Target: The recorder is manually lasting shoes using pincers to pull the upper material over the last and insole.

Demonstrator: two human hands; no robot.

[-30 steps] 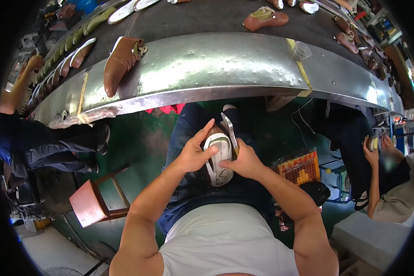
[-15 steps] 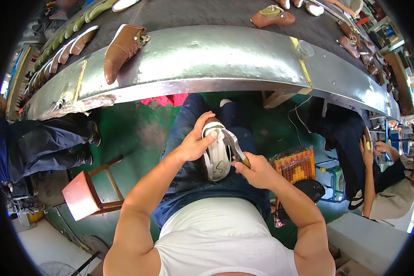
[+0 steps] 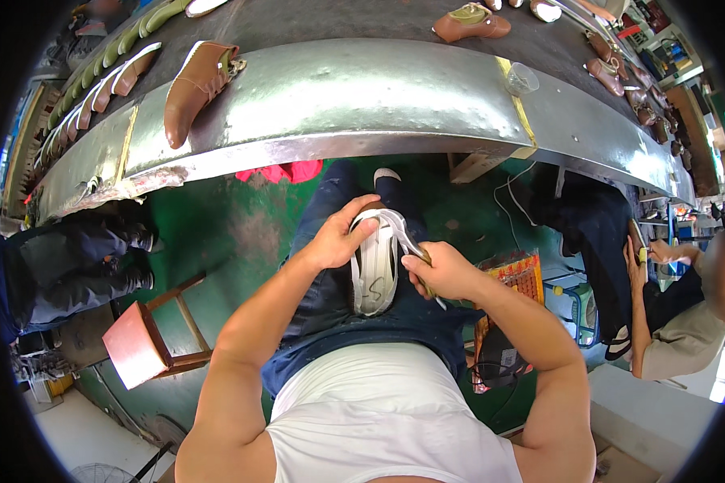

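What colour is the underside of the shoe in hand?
The shoe's underside is off-white with a dark scribble, best seen in the head view.

The metal-edged table point(image 3: 322, 92) carries a brown shoe point(image 3: 192, 90) near left, green pieces point(image 3: 163, 16) and brown pieces point(image 3: 133, 72) in rows farther left, a clear cup point(image 3: 521, 79) near right, and more brown shoes point(image 3: 604, 75) far right.

A shoemaking workshop: brown shoes point(image 3: 189, 97) and rows of green and brown shoe parts point(image 3: 136, 69) lie along a wide tabletop point(image 3: 338, 18) with a dented metal edge point(image 3: 322, 88) (strips of yellow tape point(image 3: 526, 121) cross it). Above a scuffed green floor point(image 3: 225, 221), a person's left hand point(image 3: 338, 239) grips a white-soled shoe point(image 3: 374, 270).
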